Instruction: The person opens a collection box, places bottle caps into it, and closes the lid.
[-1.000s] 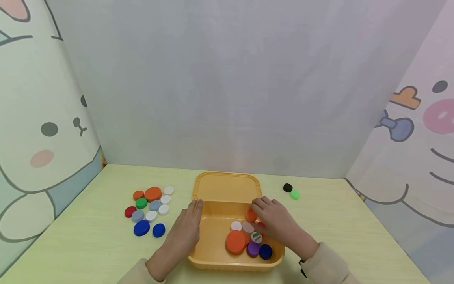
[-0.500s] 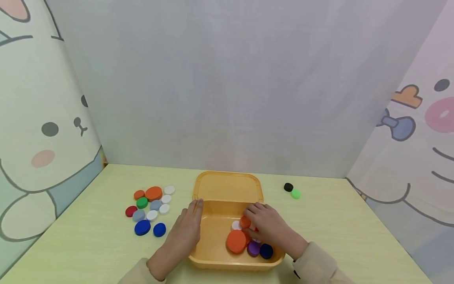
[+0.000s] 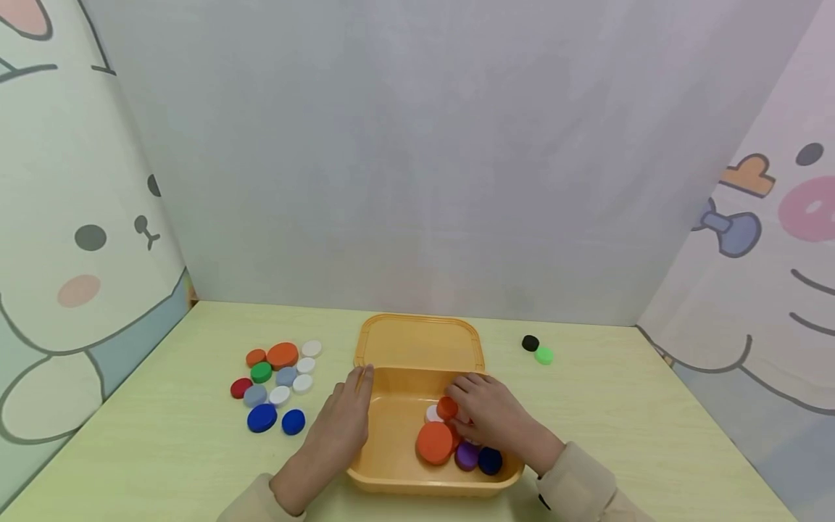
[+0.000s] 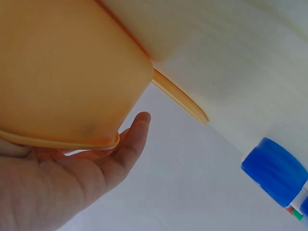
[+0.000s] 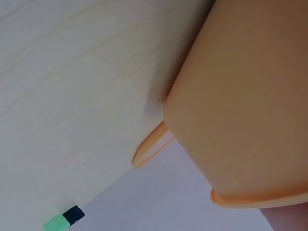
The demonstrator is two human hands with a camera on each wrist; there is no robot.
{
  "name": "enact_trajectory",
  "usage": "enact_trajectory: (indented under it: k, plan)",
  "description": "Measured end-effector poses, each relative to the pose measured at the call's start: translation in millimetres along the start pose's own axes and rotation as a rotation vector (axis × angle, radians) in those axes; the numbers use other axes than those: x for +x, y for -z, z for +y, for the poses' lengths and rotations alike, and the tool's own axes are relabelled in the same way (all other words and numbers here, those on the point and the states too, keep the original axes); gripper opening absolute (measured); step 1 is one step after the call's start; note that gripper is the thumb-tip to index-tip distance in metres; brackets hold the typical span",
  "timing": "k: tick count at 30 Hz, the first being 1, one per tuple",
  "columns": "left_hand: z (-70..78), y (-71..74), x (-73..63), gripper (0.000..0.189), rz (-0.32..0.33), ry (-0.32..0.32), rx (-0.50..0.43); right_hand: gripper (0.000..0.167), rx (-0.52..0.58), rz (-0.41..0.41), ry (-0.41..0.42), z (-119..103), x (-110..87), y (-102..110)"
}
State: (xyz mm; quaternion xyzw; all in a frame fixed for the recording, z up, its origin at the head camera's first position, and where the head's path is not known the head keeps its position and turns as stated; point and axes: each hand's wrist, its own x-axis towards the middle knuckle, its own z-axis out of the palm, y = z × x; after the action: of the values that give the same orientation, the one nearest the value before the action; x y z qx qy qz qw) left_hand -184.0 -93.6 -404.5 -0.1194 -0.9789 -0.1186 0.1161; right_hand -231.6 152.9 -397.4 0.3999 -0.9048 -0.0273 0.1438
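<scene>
An orange plastic box (image 3: 427, 486) stands in the middle of the table. My left hand (image 3: 337, 424) rests on its left rim with fingers extended; the left wrist view shows that hand (image 4: 91, 178) against the rim from below. Inside the box, my right hand (image 3: 497, 417) pinches a small orange-red bottle cap (image 3: 447, 407) between fingers and thumb. Around it lie a large orange cap (image 3: 433, 443), a white cap (image 3: 433, 414), a purple cap (image 3: 467, 456) and a dark blue cap (image 3: 490, 461). The right hand covers other caps beneath it.
Behind the box lies its flat orange lid (image 3: 419, 341). Several caps spread over the table's left side, including a large blue cap (image 3: 262, 418) and a green cap (image 3: 261, 373). To the back right are a black cap (image 3: 530, 343) and a light green cap (image 3: 544, 356).
Inside the box, my right hand has shifted left and slightly down with the orange-red cap, now hiding the printed white cap. The left hand has stayed at the rim.
</scene>
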Motion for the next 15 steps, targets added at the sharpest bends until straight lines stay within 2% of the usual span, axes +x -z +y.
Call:
enact_trajectory:
  k: [9, 15]
  plan:
    - [0.2, 1.0, -0.2, 0.054, -0.016, 0.010, -0.016, 0.033, -0.006, 0.012, -0.010, 0.8, -3.3, 16.2]
    - [0.0, 1.4, -0.2, 0.055, -0.025, 0.013, -0.021, 0.036, -0.067, 0.072, -0.025, 7.8, -4.8, 27.1]
